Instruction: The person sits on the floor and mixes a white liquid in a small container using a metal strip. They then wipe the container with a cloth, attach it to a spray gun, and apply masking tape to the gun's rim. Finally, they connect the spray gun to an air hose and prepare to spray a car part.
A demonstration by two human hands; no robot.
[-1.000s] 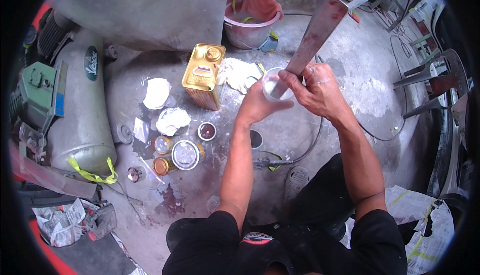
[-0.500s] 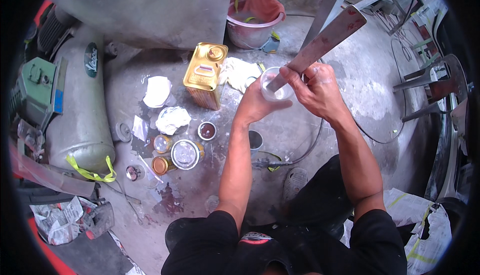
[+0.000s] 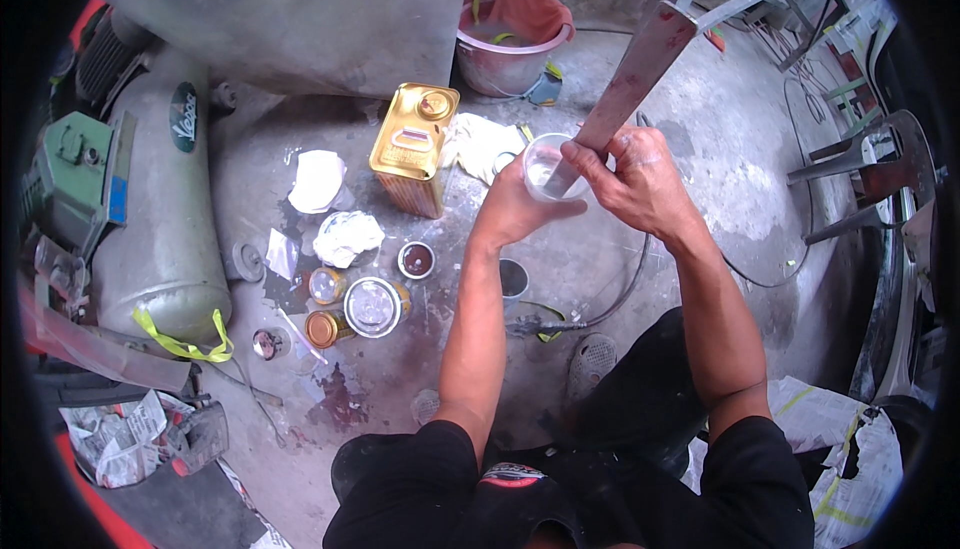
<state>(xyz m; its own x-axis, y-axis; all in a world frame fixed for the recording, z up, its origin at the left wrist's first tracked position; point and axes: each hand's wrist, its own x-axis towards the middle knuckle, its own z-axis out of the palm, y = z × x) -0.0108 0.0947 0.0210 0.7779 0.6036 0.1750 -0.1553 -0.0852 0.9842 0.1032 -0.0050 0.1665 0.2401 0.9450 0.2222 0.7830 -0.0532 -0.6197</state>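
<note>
Holding a clear cup (image 3: 536, 175) near the centre of the frame, slightly above mid-height: left hand (image 3: 503, 207), fingers curled round the cup's side. Right hand (image 3: 642, 184), just to the right, has thumb and fingers clenched on a flat metal bar (image 3: 634, 74) with reddish smears. Bar tilted, upper end toward the upper right; lower end inside the cup, below its rim. Cup contents: too unclear to identify. On the concrete floor (image 3: 740, 184), left of the cup: gold rectangular can (image 3: 412, 139), upright, with a white cloth (image 3: 470, 149) just beside its right side. Centre left: crumpled white wad (image 3: 348, 239), small tub (image 3: 416, 276) with dark brown contents, round container with a pale lid (image 3: 373, 307), jar with a copper-coloured lid (image 3: 322, 328) near it. Grey cup (image 3: 514, 299) just right of the left forearm. Pink bucket (image 3: 505, 71) at top centre; large metal tank (image 3: 165, 224) at the left.
</note>
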